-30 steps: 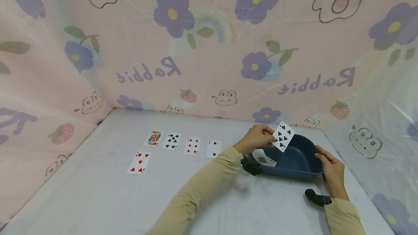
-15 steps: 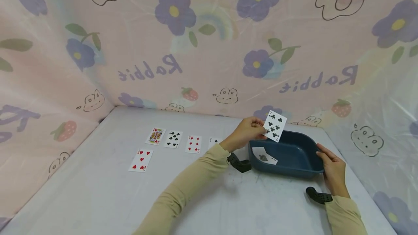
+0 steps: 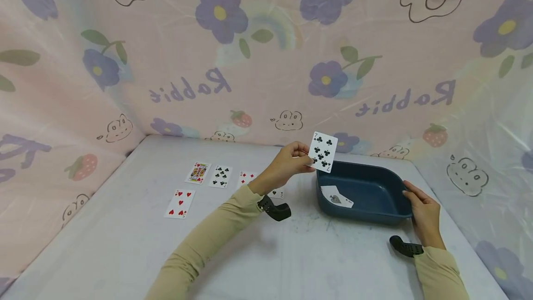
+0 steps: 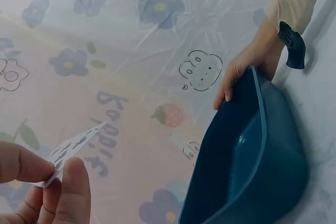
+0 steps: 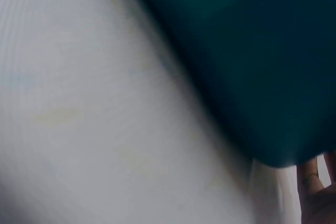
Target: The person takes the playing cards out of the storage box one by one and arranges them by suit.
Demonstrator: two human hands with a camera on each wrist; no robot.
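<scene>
In the head view my left hand (image 3: 285,165) pinches a seven of clubs playing card (image 3: 323,152) by its lower left corner. The card is up in the air, face visible, just left of the blue basin (image 3: 366,214). The left wrist view shows the same card nearly edge-on between thumb and fingers. My right hand (image 3: 425,214) grips the basin's right rim, thumb on top. Inside the basin, at its left end, lie white cards (image 3: 338,198), one with a large spade; how many overlap there is unclear.
A row on the white table (image 3: 125,244) has a king of hearts (image 3: 197,173), a clubs card (image 3: 220,177), a diamonds card (image 3: 247,178) and a spades card (image 3: 276,193), the latter two partly behind my left hand. A five of hearts (image 3: 180,203) lies nearer. Patterned sheeting (image 3: 266,73) surrounds the table.
My left hand has carried the seven of clubs leftward and slightly up, from over the basin to beside its left end. The right hand stays on the rim.
</scene>
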